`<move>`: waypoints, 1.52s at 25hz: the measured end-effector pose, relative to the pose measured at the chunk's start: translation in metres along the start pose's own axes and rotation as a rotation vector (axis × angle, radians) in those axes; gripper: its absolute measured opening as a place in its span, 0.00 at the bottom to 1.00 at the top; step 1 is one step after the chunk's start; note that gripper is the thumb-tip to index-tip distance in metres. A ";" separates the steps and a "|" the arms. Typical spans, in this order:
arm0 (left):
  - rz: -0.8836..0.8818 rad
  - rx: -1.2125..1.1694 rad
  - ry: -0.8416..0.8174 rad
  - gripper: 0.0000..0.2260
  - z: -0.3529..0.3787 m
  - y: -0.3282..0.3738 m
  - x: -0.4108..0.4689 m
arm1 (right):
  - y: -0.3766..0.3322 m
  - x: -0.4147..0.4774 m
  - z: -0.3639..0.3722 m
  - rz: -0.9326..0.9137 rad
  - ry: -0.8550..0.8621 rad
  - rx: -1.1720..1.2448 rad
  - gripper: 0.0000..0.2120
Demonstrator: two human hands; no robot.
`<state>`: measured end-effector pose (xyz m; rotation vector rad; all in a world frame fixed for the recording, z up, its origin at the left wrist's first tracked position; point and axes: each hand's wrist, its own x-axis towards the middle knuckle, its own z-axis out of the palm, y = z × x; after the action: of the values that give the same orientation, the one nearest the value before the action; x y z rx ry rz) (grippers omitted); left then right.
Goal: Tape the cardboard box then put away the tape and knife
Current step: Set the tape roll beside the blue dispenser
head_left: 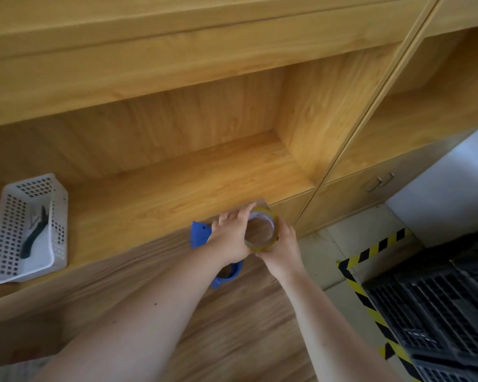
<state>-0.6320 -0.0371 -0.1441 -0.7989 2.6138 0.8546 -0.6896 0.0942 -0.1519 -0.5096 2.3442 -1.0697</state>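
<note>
Both my hands hold a roll of yellowish-brown packing tape [262,230] in front of the wooden shelf. My left hand [232,235] grips its left side and my right hand [280,248] cups its lower right. A blue tape dispenser [202,234] shows behind and below my left hand, with its handle [228,275] under my wrist. A dark-handled knife [35,234] lies in a white perforated basket [58,227] at the left of the shelf. No cardboard box is in view.
The wooden shelf board [163,194] runs from the basket to a side wall at the right. Cabinet doors with metal handles [380,181] stand to the right. Black plastic crates [439,307] sit on the floor at lower right behind yellow-black tape [370,250].
</note>
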 end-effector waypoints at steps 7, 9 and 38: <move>-0.019 0.059 -0.084 0.50 0.016 -0.008 0.021 | 0.024 0.016 0.011 0.062 -0.031 -0.073 0.44; 0.006 0.076 -0.071 0.49 0.014 -0.008 0.019 | 0.026 0.016 0.014 0.065 -0.033 -0.080 0.45; 0.054 -0.212 0.146 0.18 -0.034 -0.065 -0.163 | -0.029 -0.111 0.009 -0.139 -0.158 0.062 0.20</move>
<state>-0.4654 -0.0331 -0.0796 -0.8788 2.7130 1.1437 -0.5918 0.1292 -0.1019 -0.7158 2.1572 -1.1172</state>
